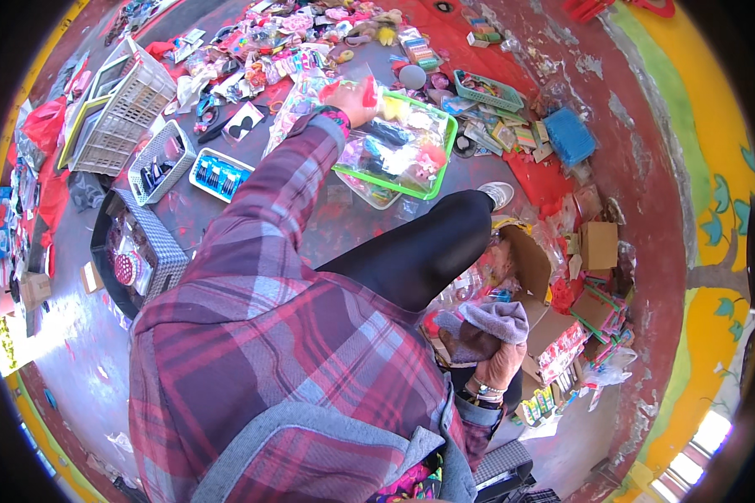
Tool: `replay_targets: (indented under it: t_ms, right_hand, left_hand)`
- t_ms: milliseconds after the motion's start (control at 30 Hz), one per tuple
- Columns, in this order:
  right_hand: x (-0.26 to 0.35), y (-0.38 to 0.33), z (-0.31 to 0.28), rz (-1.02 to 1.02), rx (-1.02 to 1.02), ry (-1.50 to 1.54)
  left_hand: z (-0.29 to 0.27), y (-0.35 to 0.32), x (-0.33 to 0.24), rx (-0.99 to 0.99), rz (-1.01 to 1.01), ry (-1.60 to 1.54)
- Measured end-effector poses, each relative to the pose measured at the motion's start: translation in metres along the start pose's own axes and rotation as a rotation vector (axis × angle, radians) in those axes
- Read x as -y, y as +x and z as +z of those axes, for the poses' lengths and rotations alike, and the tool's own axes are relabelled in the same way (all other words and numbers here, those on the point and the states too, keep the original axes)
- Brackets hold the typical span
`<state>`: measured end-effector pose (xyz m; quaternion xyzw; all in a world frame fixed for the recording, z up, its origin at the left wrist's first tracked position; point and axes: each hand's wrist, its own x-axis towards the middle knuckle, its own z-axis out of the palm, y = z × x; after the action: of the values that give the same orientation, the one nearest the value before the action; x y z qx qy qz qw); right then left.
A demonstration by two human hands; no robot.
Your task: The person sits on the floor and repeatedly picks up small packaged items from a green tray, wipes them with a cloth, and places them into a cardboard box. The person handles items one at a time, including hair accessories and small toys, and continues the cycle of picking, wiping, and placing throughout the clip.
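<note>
My left arm, in a plaid sleeve, stretches out to the far left corner of a bright green tray (450, 149). The tray holds clear plastic packets, some with dark, yellow and pink contents. My left hand (354, 99) is closed at that corner, with something red at its fingers that is too small to make out. On the right, low beside my knee, my right hand (503, 365) grips a soft grey cloth (491, 323), bunched up above the fingers. Below the cloth stands an open cardboard box (528, 260) with plastic-wrapped goods inside.
Small packaged goods and hair accessories (294, 42) heap up at the far side. To the left are a white basket (126, 117), a smaller basket (161, 163), a white tray (218, 175) and a grey-black crate (155, 251). A pale green basket (489, 90) and blue packet (570, 137) lie far right.
</note>
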<state>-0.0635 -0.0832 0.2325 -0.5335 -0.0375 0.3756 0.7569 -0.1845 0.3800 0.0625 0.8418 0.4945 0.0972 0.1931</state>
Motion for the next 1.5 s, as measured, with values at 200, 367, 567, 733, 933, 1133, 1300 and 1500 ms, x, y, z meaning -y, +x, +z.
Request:
replay_targets:
  t_ms: [200, 367, 567, 733, 933, 1133, 1300, 1500]
  right_hand:
    - [-0.005, 0.01, -0.009, -0.001, -0.028, -0.035]
    - [-0.005, 0.014, -0.018, -0.003, -0.057, 0.043]
    - [0.015, 0.008, -0.04, -0.167, -0.149, 0.043]
    - [0.057, -0.007, -0.101, -0.599, -0.268, -0.337]
    - [0.069, 0.0, -0.143, -0.723, -0.529, -0.459]
    - [0.067, 0.009, -0.166, -0.821, -0.702, -0.727]
    - [0.053, 0.022, -0.191, -0.878, -0.774, -0.852]
    - [0.068, 0.016, -0.201, -0.874, -0.822, -1.071]
  left_hand:
    - [-0.001, 0.0, -0.002, 0.339, -0.047, 0.222]
    - [0.008, 0.005, 0.02, 0.151, -0.013, 0.036]
    - [0.054, 0.013, 0.048, -0.045, 0.137, 0.171]
    - [0.047, 0.019, 0.061, -0.013, 0.542, 0.44]
    - [0.015, 0.033, -0.032, -0.444, 0.613, 0.097]
    - [-0.026, -0.083, -0.279, 0.04, 1.003, -0.443]
    - [0.092, -0.164, -0.368, 0.851, 1.018, -0.242]
    - [0.243, -0.213, -0.308, 0.847, 0.384, 0.023]
